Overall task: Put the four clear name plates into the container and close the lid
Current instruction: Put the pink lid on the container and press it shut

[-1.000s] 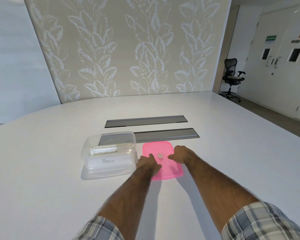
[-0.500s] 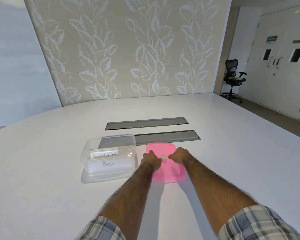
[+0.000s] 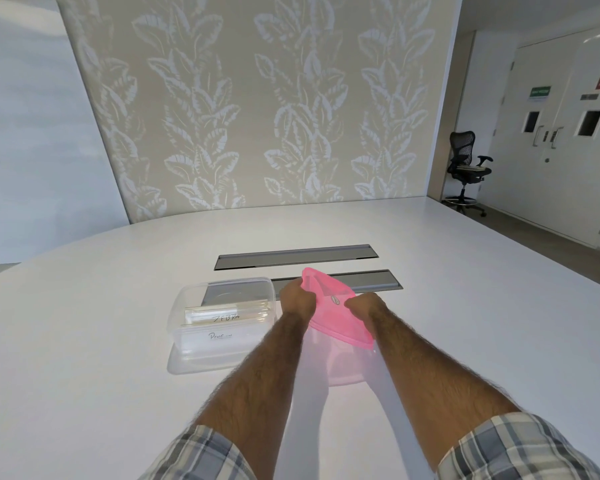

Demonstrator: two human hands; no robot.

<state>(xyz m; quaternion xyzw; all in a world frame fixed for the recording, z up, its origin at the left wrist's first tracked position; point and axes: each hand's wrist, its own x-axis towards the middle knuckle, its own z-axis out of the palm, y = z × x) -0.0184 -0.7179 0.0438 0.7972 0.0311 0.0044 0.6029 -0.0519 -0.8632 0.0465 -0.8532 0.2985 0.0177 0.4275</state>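
Note:
A clear plastic container [image 3: 187,308] stands open on the white table, left of my hands. Clear name plates [image 3: 227,315] lie inside it; two show handwritten words. The pink lid [image 3: 329,313] is off the table, tilted with its far left corner high. My left hand [image 3: 297,299] grips its left edge and my right hand [image 3: 364,304] grips its right edge. The lid hangs just right of the container, apart from its rim.
Two grey cable slots [image 3: 295,256] are set into the table [image 3: 465,341] behind the container and lid. A black office chair [image 3: 466,168] and white double doors [image 3: 561,140] stand at the far right, beyond the table edge.
The pink lid lay flat on the table with both hands on it. Both hands have now taken hold of it and lifted it, tilting it.

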